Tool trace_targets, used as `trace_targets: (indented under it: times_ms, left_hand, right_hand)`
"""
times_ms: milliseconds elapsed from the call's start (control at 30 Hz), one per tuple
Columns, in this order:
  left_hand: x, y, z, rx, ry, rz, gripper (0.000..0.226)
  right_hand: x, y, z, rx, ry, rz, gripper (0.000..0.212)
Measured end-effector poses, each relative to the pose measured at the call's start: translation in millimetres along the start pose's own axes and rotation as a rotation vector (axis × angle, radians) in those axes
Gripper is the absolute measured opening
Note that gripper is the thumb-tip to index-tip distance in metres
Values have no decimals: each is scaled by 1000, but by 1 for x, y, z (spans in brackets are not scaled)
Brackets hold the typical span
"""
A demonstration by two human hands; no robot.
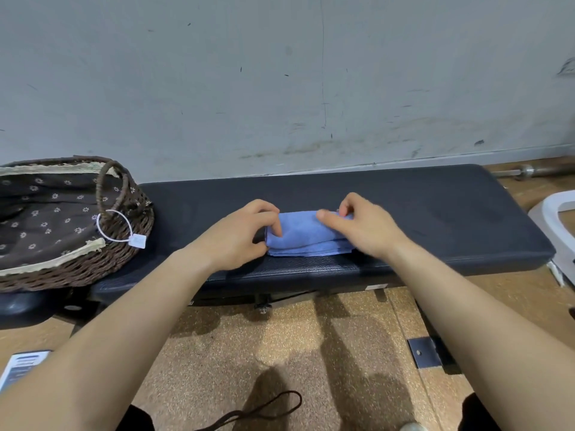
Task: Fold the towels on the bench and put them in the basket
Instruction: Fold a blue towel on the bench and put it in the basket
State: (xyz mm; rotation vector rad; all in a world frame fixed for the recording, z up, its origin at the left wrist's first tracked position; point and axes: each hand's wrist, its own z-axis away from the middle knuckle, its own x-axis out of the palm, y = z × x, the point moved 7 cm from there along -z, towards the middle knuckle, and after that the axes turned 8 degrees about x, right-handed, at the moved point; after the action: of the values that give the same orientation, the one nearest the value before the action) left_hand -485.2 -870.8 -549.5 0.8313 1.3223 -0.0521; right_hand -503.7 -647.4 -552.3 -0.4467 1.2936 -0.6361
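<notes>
A blue towel (303, 236), folded into a small thick rectangle, lies near the middle of the black padded bench (435, 219). My left hand (241, 236) pinches the towel's left end between thumb and fingers. My right hand (361, 225) rests on the towel's right end, fingertips gripping its far right corner. The brown wicker basket (124, 259) with a dark flowered lining stands on the bench's left end, to the left of my left hand. No towel shows inside it.
A grey scuffed wall runs right behind the bench. A white price tag (137, 241) hangs from the basket handle. A white plastic object (557, 231) stands at the right. A metal bar (535, 171) lies on the floor behind it. A black cord (267, 409) lies on the cork floor.
</notes>
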Motion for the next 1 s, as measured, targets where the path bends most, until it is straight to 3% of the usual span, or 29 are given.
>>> trace_targets:
  times_ms: [133, 300, 433, 667, 833, 1000]
  left_hand:
    - [-3, 6, 1, -66, -36, -28, 13]
    - [-15, 16, -19, -224, 110, -171, 39]
    - [-6, 29, -49, -307, 239, -254, 29]
    - [45, 13, -71, -344, 106, -391, 48]
    - [49, 19, -66, -340, 155, -419, 47]
    - [53, 14, -64, -347, 142, -372, 47]
  right_hand:
    - [23, 3, 9, -150, 58, 305, 47]
    - [29, 14, 7, -153, 43, 502, 56]
    - [32, 15, 6, -124, 45, 563, 57]
    - [23, 9, 1, -74, 3, 518, 53]
    - [7, -30, -4, -108, 242, 394, 44]
    - [32, -36, -21, -73, 222, 352, 42]
